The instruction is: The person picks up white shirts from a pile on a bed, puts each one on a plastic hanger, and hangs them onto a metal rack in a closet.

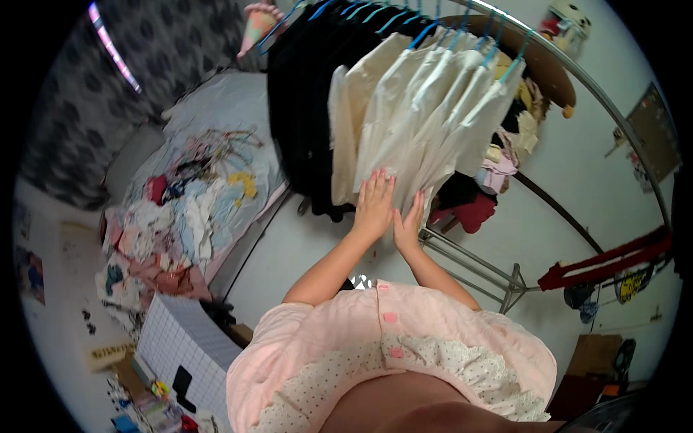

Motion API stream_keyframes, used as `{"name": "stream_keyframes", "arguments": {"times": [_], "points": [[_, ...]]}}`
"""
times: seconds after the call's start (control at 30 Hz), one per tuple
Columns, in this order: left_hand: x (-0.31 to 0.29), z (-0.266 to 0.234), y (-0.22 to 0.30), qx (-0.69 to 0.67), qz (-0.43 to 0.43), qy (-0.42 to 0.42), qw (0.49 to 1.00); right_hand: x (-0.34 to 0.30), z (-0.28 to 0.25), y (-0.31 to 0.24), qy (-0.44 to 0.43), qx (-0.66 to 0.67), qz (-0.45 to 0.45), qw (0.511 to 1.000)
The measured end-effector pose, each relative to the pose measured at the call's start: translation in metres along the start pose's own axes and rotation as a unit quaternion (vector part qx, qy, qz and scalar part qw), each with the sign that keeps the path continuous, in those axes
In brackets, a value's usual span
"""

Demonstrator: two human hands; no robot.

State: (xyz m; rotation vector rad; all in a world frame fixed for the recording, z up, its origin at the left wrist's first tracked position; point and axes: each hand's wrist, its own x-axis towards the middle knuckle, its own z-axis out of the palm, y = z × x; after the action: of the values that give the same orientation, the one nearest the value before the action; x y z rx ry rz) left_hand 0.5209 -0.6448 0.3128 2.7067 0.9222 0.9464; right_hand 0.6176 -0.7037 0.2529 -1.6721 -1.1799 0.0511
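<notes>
Several white shirts (422, 108) hang close together on blue hangers (426, 34) from a curved metal rail (574, 66). Against the lower part of these shirts lies my left hand (374, 207), its fingers stretched out flat. My right hand (409, 225) is just beside it, fingers extended along the side of the shirts, thumb close to the left hand. Neither hand shows anything gripped in it. Directly left of the white shirts hangs a tight row of black garments (303, 108) on the same rail.
A bed (216, 97) at the left carries a heap of clothes (166, 238) and loose hangers. More folded clothes (498, 173) sit behind the rack's right side. The rack's metal base (473, 265) crosses the floor, and dark red straps (606, 258) hang at the right.
</notes>
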Motion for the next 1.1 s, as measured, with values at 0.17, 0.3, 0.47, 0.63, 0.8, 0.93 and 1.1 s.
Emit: {"name": "stream_keyframes", "arguments": {"times": [0.17,0.3,0.47,0.63,0.8,0.93,1.1], "points": [[-0.052,-0.013,-0.057,0.068,-0.074,0.006,0.995,-0.029,0.048,-0.01,-0.121,-0.045,-0.1,0.987],[-0.095,-0.035,-0.118,0.118,-0.152,0.009,0.981,-0.036,0.1,-0.015,-0.198,-0.053,-0.135,0.97],[-0.155,-0.077,-0.203,0.194,-0.252,0.02,0.948,-0.032,0.19,-0.054,-0.275,-0.027,-0.218,0.936],[-0.209,-0.12,-0.285,0.261,-0.333,0.03,0.905,-0.034,0.303,-0.108,-0.35,-0.026,-0.271,0.896],[-0.248,-0.169,-0.358,0.267,-0.399,0.026,0.877,-0.031,0.409,-0.15,-0.375,-0.053,-0.304,0.874],[-0.28,-0.195,-0.406,0.276,-0.44,0.005,0.854,-0.03,0.47,-0.176,-0.383,-0.042,-0.315,0.868],[-0.301,-0.197,-0.461,0.263,-0.518,-0.037,0.813,-0.031,0.529,-0.185,-0.429,-0.058,-0.28,0.856]]}}
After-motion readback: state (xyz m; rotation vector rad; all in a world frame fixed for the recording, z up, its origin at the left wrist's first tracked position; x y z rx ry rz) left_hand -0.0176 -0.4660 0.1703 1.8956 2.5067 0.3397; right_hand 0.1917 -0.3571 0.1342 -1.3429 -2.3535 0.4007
